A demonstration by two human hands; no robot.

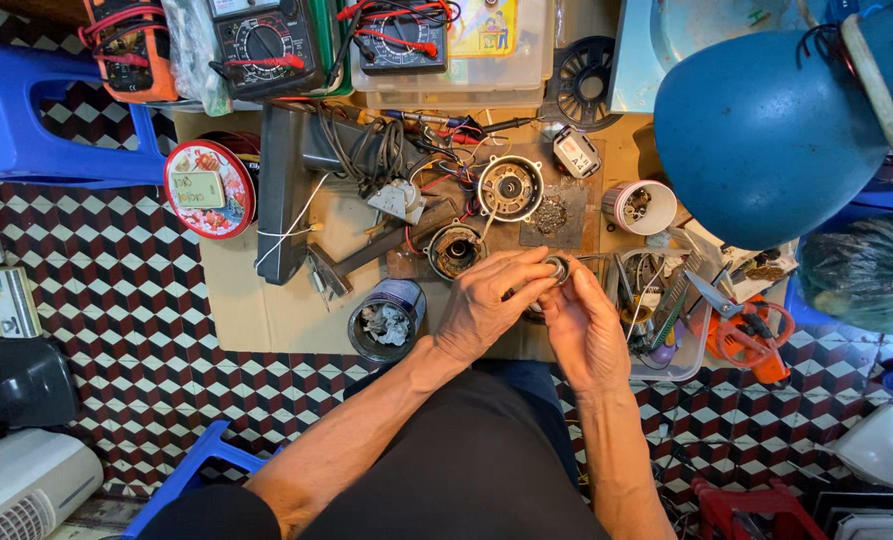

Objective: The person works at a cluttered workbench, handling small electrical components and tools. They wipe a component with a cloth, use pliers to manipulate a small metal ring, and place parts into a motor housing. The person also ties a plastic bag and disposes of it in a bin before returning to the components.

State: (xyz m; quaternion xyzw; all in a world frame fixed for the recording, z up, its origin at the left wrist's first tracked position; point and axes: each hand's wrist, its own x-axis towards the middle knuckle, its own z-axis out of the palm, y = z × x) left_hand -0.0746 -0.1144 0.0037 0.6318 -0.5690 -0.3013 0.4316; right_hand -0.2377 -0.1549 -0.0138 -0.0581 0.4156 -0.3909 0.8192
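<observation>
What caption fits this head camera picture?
Two hands, left hand and right hand, grip a small round metal part.

Small round metal part (558,268) mostly hidden between left hand (486,300) and right hand (584,325), kind unclear. Blue lamp shade (766,130) covers the bench corner behind it. Meters (266,45) cut off at top edge. Tin can (386,320) contents too small to tell.

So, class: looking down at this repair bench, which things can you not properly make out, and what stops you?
Head view:
- Small round metal part: mostly hidden by the fingers of the left hand and right hand.
- Meters: cut off by the top edge.
- Tray contents: too small and tangled.
- Bench corner: hidden behind the blue lamp.
</observation>
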